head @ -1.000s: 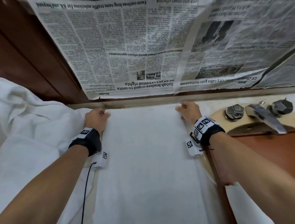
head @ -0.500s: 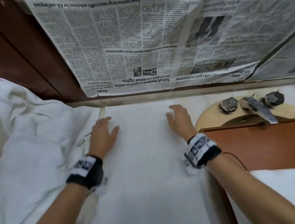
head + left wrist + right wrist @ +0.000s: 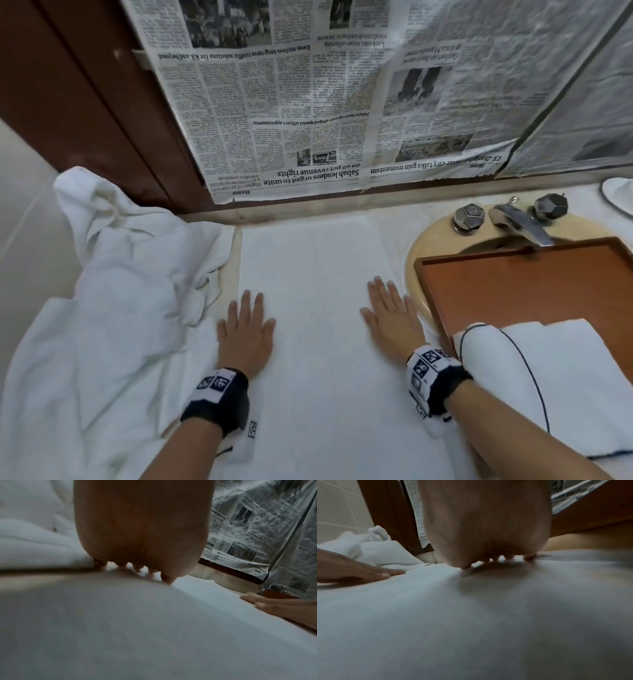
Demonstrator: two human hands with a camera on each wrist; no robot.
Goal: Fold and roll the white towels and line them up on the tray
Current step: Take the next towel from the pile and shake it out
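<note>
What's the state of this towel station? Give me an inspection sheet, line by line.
Surface: pale counter beside a sink.
Job's things: flat white towel spread on counter; wooden tray over the sink holds one rolled towel; crumpled towel pile at left.
Clutter: nothing seen.
Grips: left hand and right hand both pressed flat on the spread towel, fingers straight.
Cables: thin black cable crossing the rolled towel.
Surroundings: newspaper covering the wall; faucet.
</note>
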